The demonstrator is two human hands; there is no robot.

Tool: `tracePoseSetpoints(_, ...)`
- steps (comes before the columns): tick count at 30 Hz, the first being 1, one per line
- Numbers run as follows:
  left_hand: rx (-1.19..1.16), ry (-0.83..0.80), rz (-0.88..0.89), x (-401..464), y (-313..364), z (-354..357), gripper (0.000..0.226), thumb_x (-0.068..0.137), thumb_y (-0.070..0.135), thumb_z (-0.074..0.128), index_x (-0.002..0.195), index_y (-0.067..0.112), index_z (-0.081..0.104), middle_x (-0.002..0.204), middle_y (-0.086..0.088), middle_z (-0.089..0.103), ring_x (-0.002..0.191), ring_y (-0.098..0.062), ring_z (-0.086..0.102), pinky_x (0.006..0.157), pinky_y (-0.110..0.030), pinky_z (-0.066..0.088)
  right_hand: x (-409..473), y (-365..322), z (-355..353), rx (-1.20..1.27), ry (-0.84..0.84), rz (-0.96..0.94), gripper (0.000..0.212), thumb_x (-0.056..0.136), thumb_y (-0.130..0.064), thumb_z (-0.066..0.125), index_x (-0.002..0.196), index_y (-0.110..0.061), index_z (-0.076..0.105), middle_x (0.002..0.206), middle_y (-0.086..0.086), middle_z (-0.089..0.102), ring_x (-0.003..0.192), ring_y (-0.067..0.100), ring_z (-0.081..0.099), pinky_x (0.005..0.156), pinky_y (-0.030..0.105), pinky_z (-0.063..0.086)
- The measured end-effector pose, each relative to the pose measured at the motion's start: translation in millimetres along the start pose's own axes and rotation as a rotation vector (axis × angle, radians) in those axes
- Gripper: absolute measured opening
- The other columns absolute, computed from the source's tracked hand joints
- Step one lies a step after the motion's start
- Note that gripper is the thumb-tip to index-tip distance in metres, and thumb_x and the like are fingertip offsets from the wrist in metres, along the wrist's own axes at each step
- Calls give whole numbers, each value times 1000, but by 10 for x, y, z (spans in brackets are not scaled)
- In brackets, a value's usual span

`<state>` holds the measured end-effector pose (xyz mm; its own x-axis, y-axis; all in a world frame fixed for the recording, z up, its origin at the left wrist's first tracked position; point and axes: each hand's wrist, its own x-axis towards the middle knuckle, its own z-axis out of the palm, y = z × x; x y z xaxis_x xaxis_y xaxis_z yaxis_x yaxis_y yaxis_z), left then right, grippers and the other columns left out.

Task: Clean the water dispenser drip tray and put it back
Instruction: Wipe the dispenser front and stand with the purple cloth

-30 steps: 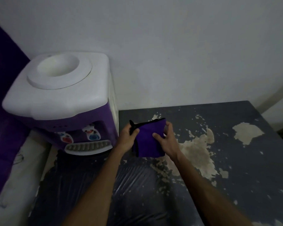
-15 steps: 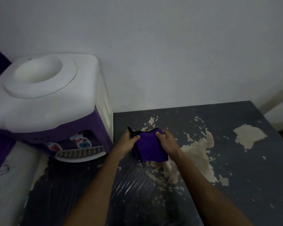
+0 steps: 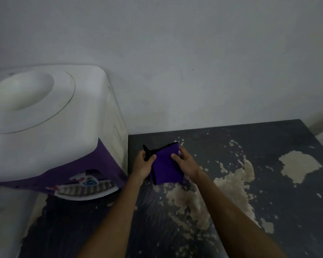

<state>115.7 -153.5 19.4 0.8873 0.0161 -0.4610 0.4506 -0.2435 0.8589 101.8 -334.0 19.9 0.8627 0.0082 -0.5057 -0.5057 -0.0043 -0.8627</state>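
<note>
While dim and grainy, head view only. Both hands raised over dark table (image 3: 268, 138), sharing one purple cloth (image 3: 166, 166).

Left hand (image 3: 143, 165): fingers curled closed on cloth's left edge, thumb pressed across black trim corner that sticks up past knuckles. Right hand (image 3: 185, 162): fingers closed on cloth's upper right edge, thumb on front face. Cloth soft, matte, folded to rough rectangle, black-bound edge, lower part hanging free between wrists, clear of tabletop.

Table surface dark grey, coating flaked off in ragged pale patches; big patch at centre, separate blob far right. Near part glossy, wrinkled like plastic film.

Water dispenser (image 3: 50, 127) at left, just beside hands, against white wall (image 3: 175, 53). Smooth white plastic top, rounded corners, round bottle recess, purple front panel. Drip tray (image 3: 86, 190) seated at dispenser base, under taps: white, curved front, ribbed slotted grille.

Hard to make out: tap labels blurred, only red and blue marks readable. Dispenser left side cut off by frame. Tray interior hidden under grille. Pale surface at lower left, unclear material. Forearms cut at bottom edge.
</note>
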Motion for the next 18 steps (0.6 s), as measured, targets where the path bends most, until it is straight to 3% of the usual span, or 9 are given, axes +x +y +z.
tracePoseSetpoints(3, 56, -13, -1, 18, -91, 57, 56, 94, 23, 61, 143, 15, 36, 147, -5, 41, 131, -20, 42, 108, -29, 35, 98, 77, -61, -278, 125, 22, 42, 98, -24, 60, 138, -14, 49, 133, 5, 59, 114, 22, 60, 94, 36, 53)
tracePoseSetpoints(6, 121, 60, 28, 21, -170, 88, 64, 92, 21, 63, 148, 17, 31, 150, -5, 39, 135, -20, 40, 111, -33, 33, 15, 149, -83, -469, 331, 56, 51, 95, -38, 61, 136, -12, 48, 130, 10, 60, 113, 26, 60, 90, 37, 51)
tracePoseSetpoints(9, 177, 201, -19, -38, -266, 124, 66, 90, 31, 64, 145, 16, 33, 142, -10, 47, 125, -24, 50, 102, -35, 42, -131, 244, -14, -582, 276, 77, 55, 91, -46, 63, 136, -20, 45, 124, 7, 62, 104, 24, 63, 83, 34, 51)
tracePoseSetpoints(11, 205, 246, -81, -126, -328, 176, 68, 88, 40, 65, 142, 13, 34, 136, -12, 53, 115, -25, 56, 96, -36, 47, -188, 284, 29, -609, 264, 53, 55, 92, -39, 64, 138, -21, 42, 124, 8, 63, 100, 22, 64, 82, 34, 52)
tracePoseSetpoints(13, 242, 243, -119, -210, -351, 222, 65, 86, 43, 65, 136, 11, 38, 128, -11, 56, 106, -22, 57, 90, -33, 48, -202, 288, 40, -596, 270, 63, 54, 94, -32, 64, 141, -20, 39, 125, 12, 64, 96, 22, 64, 83, 36, 54)
tracePoseSetpoints(16, 297, 197, -136, -270, -346, 244, 56, 89, 39, 64, 130, 10, 42, 121, -11, 58, 101, -23, 57, 84, -32, 47, -238, 225, 3, -543, 265, 102, 52, 96, -29, 61, 142, -20, 38, 132, 11, 58, 74, 9, 56, 60, 22, 48)
tracePoseSetpoints(18, 317, 196, -112, -290, -355, 222, 52, 91, 36, 62, 131, 11, 41, 123, -12, 58, 104, -25, 58, 85, -33, 47, -272, 214, -28, -537, 251, 117, 51, 96, -32, 61, 141, -21, 39, 132, 11, 58, 76, 10, 58, 61, 24, 51)
